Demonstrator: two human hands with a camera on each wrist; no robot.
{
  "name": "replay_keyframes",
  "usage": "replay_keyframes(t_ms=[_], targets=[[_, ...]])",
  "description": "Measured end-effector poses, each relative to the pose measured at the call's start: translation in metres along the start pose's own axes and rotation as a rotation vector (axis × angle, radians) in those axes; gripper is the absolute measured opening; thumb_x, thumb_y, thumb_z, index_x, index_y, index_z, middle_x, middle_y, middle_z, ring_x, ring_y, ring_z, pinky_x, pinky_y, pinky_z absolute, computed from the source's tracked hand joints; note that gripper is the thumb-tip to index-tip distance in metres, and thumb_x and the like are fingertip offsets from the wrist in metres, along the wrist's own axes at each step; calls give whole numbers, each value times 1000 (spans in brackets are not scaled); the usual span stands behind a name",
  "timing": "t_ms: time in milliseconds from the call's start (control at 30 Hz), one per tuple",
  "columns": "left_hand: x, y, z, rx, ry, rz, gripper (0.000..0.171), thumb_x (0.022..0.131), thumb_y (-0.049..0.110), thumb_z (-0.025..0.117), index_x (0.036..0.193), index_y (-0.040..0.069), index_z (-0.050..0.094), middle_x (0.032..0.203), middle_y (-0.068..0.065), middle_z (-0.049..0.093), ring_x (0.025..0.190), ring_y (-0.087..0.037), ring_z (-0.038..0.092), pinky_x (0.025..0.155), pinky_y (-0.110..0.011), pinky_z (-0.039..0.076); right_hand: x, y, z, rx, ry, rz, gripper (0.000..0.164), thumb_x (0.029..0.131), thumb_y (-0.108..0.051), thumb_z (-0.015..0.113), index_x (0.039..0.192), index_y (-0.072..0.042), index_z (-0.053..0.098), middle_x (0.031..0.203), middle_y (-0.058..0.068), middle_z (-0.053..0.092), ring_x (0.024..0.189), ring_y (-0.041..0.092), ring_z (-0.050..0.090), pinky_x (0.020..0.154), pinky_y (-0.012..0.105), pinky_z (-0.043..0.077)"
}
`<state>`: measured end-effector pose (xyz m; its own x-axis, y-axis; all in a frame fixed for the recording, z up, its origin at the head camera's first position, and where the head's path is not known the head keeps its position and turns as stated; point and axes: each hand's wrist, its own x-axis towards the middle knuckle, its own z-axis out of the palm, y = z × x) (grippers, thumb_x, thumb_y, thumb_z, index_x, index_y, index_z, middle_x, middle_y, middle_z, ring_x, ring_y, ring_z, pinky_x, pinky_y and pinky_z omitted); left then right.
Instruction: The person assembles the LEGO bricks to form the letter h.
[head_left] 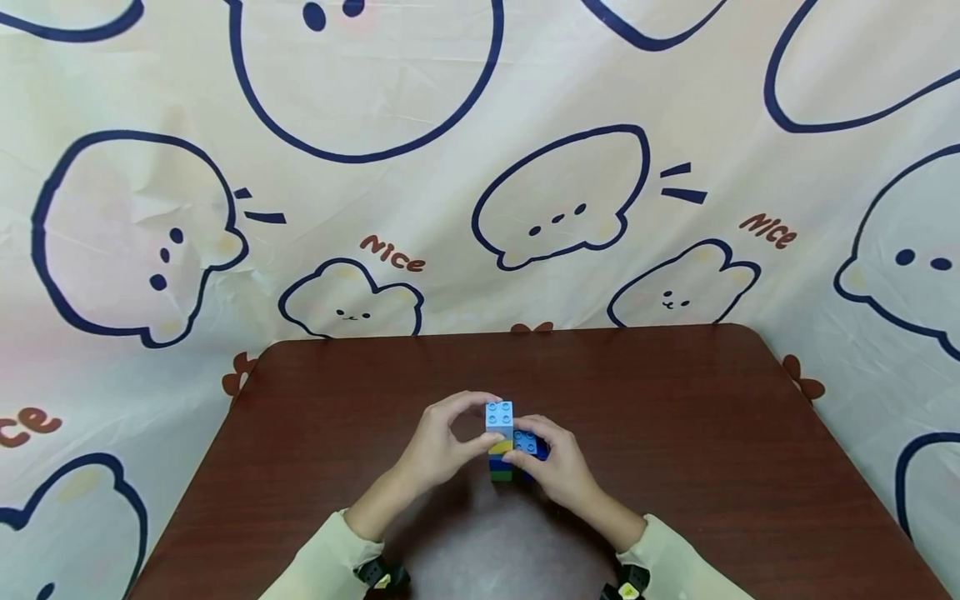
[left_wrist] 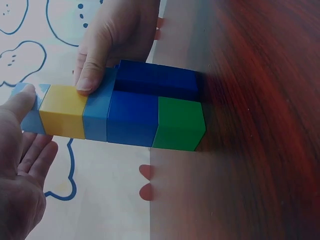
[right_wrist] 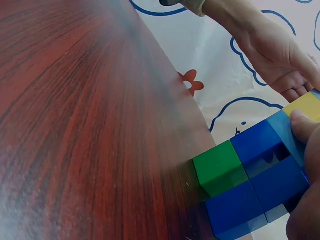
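Note:
A small tower of toy building blocks stands upright on the table. From the bottom it has a green block (left_wrist: 180,125), a dark blue block (left_wrist: 132,117), a light blue block (left_wrist: 96,120), a yellow block (left_wrist: 64,112) and a top light blue block (head_left: 499,415). Beside the lower part are two more dark blue blocks (right_wrist: 235,210), one above the other. My left hand (head_left: 438,442) pinches the top block between thumb and fingers. My right hand (head_left: 561,467) grips the tower from the right, its thumb against the yellow and middle light blue blocks. Its fingers are partly hidden.
The dark brown wooden table (head_left: 360,400) has rounded far corners. Behind it and at both sides hangs a pale cloth (head_left: 420,200) with blue cartoon outlines. Dark bands with cameras (head_left: 382,575) sit at both wrists, over pale sleeves (head_left: 330,558).

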<state>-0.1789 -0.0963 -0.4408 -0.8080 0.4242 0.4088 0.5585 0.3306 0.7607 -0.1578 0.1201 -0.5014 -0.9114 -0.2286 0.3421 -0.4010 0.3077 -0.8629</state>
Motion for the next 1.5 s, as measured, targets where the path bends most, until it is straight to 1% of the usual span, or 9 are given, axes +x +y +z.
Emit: replay_keyframes(t_ms=[200,400,500,667,767,967,1200,1400,1500], targets=[[-1,1,1,1,2,-30,44,84,14,86,124,16,68,121,5,70,110,-12,64,100,-42,53,0,-1,0,-15,-6,-9,44,86,-20,83,127,-9,70,121,3,68,100,18,67,88,35,59],[-2,1,4,-50,-15,-32,46,86,12,83,127,15,63,120,3,66,105,-14,61,93,-46,57,0,-2,-6,-4,-59,32,47,87,-25,82,130,-14,67,122,1,66,102,17,65,88,31,57],[-4,1,7,-72,-10,-30,48,88,12,82,131,15,61,123,1,65,102,-15,61,90,-48,58,0,1,-12,-20,-70,25,51,86,-26,83,133,-17,65,124,-1,66,102,16,64,88,30,57],[-11,-4,9,-88,-21,-38,66,86,14,84,145,16,52,140,0,58,115,-18,59,96,-50,54,-5,11,-22,-63,-50,-24,53,84,-20,85,133,-15,65,123,0,67,104,15,63,88,40,58],[-16,-9,9,-99,-28,-65,71,86,15,85,147,14,49,142,-1,57,122,-20,57,99,-51,52,-11,17,-28,-95,-35,-14,51,84,-19,85,132,-15,67,122,-3,67,104,14,64,90,42,57],[-31,-20,13,-100,-24,-159,59,86,13,84,139,14,58,134,-1,62,118,-20,62,97,-44,55,-21,24,-36,-105,-17,12,48,84,-21,85,129,-19,69,119,-5,68,98,17,65,83,33,58],[-42,-32,24,-197,-69,-213,54,88,2,78,138,7,58,127,-11,65,108,-26,68,89,-36,58,-24,27,-38,-55,-5,-2,45,85,-17,84,127,-19,69,114,-3,69,93,17,67,77,30,59],[-44,-34,33,-236,-15,-215,46,89,0,76,132,2,61,122,-16,67,103,-28,70,87,-34,59,-24,27,-35,-30,9,6,42,85,-9,83,124,-13,70,113,2,71,92,21,68,75,28,59],[-43,-34,36,-257,23,-221,41,88,-1,76,128,3,64,119,-14,68,104,-27,70,87,-35,59,-23,21,-33,-37,16,23,41,84,-3,81,123,-8,70,111,6,71,91,25,68,76,28,59]])
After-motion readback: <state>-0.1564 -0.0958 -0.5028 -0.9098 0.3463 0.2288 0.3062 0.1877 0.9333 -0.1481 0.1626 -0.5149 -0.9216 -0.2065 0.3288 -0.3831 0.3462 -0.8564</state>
